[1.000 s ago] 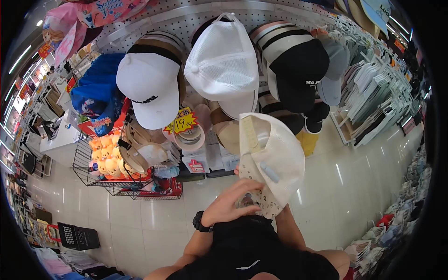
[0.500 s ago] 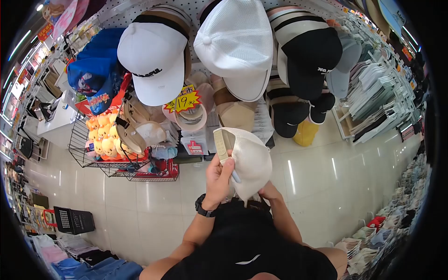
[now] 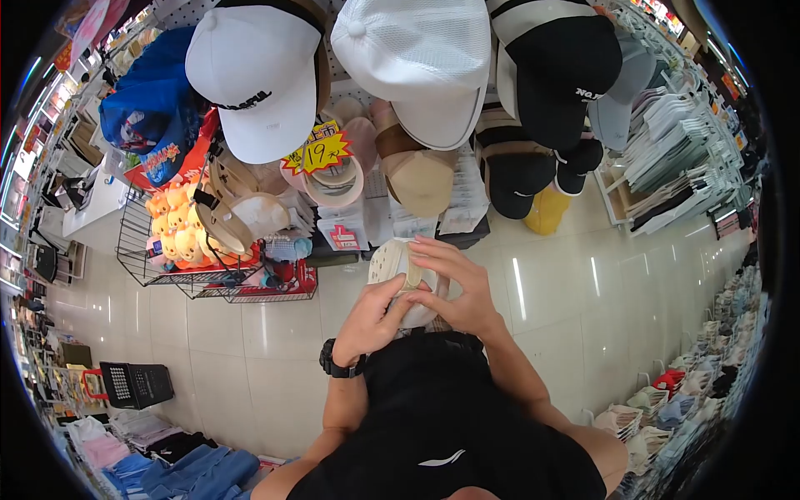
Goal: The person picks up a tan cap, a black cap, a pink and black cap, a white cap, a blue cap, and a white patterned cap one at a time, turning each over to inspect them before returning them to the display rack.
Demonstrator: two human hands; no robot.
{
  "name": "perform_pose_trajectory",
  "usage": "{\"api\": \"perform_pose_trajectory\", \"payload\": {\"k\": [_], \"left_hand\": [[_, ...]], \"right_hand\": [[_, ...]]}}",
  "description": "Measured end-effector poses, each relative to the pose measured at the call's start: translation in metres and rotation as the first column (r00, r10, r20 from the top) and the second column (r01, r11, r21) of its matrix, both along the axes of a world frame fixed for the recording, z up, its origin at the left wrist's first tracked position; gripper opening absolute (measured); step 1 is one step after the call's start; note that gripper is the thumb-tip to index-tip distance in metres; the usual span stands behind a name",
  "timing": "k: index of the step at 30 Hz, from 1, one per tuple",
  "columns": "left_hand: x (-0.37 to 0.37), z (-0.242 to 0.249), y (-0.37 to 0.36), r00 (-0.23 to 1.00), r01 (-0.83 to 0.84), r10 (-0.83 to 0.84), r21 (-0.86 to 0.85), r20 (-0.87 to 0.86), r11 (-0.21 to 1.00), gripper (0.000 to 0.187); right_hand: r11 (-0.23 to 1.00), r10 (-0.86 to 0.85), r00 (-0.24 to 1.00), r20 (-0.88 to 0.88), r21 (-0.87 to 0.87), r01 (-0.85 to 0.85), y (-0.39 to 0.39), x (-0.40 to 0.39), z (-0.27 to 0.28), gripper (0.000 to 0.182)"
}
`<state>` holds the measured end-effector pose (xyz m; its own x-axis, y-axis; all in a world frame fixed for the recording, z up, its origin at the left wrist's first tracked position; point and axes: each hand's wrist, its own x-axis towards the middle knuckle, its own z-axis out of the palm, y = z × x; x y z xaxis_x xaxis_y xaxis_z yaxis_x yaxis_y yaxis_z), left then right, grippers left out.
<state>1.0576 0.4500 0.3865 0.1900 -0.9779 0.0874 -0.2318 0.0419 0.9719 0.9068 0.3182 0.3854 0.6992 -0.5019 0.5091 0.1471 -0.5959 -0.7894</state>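
A cream cap (image 3: pixel 385 260) is held in front of my body, partly covered by my fingers. Its snap strap, with a row of holes, faces up. My left hand (image 3: pixel 367 321), with a black watch on the wrist, is closed on the cap from the left, thumb at the strap. From the right, my right hand (image 3: pixel 467 292) grips the strap, fingers over its far edge and thumb below. The two thumbs are close together. Ahead hang a white cap with dark lettering (image 3: pixel 254 71), a white mesh cap (image 3: pixel 417 58) and a black cap (image 3: pixel 567 79).
A wire basket of orange plush toys (image 3: pixel 179 225) stands ahead on the left, beside a yellow price sign (image 3: pixel 315 152). Racks of hanging clothes (image 3: pixel 667 158) line the right. A black shopping basket (image 3: pixel 137 385) is on the tiled floor at left.
My right hand has come up from below and now grips the cap's strap. The cap has been turned and lowered slightly toward my body. My view has shifted a little.
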Motion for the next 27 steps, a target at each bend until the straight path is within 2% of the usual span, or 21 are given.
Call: {"api": "perform_pose_trajectory", "payload": {"k": [2, 6, 9, 11, 12, 14, 15, 17, 18, 20, 21, 23, 24, 26, 27], "left_hand": [[-0.002, 0.004, 0.000, 0.998, -0.017, 0.020, -0.061, 0.058, 0.998, 0.012], [0.000, -0.003, -0.001, 0.989, -0.006, 0.012, -0.039, 0.148, 0.999, 0.012], [0.002, -0.001, -0.006, 0.981, 0.020, -0.003, -0.086, 0.194, 0.996, 0.012], [0.004, -0.001, -0.007, 0.970, 0.069, -0.041, -0.112, 0.240, 0.991, 0.010], [0.003, 0.000, -0.010, 0.969, 0.075, -0.047, -0.109, 0.241, 0.991, 0.010], [-0.002, 0.004, -0.016, 0.986, 0.039, -0.007, -0.187, 0.166, 0.982, 0.009], [-0.001, 0.002, -0.017, 0.986, 0.044, -0.013, -0.185, 0.167, 0.982, 0.009], [0.001, -0.006, -0.019, 0.971, 0.151, -0.113, -0.174, 0.213, 0.973, 0.009], [0.003, -0.006, -0.020, 0.970, 0.154, -0.116, -0.171, 0.215, 0.973, 0.009], [0.008, -0.005, -0.021, 0.951, 0.206, -0.176, -0.097, 0.254, 0.974, 0.015], [0.012, -0.004, -0.022, 0.949, 0.212, -0.182, -0.094, 0.256, 0.973, 0.015], [0.019, 0.000, -0.021, 0.932, 0.331, -0.291, -0.180, 0.217, 0.926, 0.013], [0.020, 0.005, -0.020, 0.930, 0.334, -0.293, -0.177, 0.220, 0.926, 0.013], [0.023, 0.017, -0.017, 0.982, 0.182, -0.180, -0.028, 0.060, 0.983, 0.011], [0.026, 0.017, -0.018, 0.982, 0.181, -0.179, -0.027, 0.062, 0.983, 0.011]], "right_hand": [[0.998, 0.031, 0.999, -0.010, 0.046, -0.030, 0.000, 0.001, 0.002, 0.045], [0.999, 0.050, 0.999, -0.011, 0.020, -0.050, -0.003, -0.001, -0.002, 0.039], [0.995, 0.054, 0.999, -0.004, 0.087, -0.054, 0.000, -0.002, -0.010, 0.036], [0.965, 0.095, 0.995, 0.020, 0.244, -0.097, 0.000, -0.003, -0.012, 0.030], [0.965, 0.089, 0.996, 0.022, 0.247, -0.092, 0.000, -0.003, -0.012, 0.030], [0.912, 0.110, 0.994, 0.000, 0.397, -0.101, 0.000, -0.004, -0.013, 0.024], [0.912, 0.104, 0.995, 0.001, 0.399, -0.096, -0.002, -0.004, -0.017, 0.024], [0.703, 0.099, 0.987, 0.127, 0.693, -0.160, -0.010, -0.004, -0.030, 0.026], [0.702, 0.096, 0.987, 0.129, 0.694, -0.160, -0.012, -0.003, -0.036, 0.026], [0.705, -0.018, 0.994, 0.110, 0.706, -0.065, -0.017, -0.002, -0.049, 0.027], [0.704, -0.024, 0.993, 0.112, 0.707, -0.063, -0.024, -0.001, -0.053, 0.027], [0.576, -0.297, 0.939, 0.172, 0.817, 0.033, -0.042, 0.003, -0.057, 0.026], [0.574, -0.300, 0.938, 0.175, 0.818, 0.031, -0.047, 0.002, -0.056, 0.026], [0.580, -0.370, 0.909, 0.193, 0.812, 0.065, -0.055, 0.002, -0.052, 0.027], [0.593, -0.378, 0.907, 0.186, 0.801, 0.082, -0.054, 0.004, -0.051, 0.028]]}}
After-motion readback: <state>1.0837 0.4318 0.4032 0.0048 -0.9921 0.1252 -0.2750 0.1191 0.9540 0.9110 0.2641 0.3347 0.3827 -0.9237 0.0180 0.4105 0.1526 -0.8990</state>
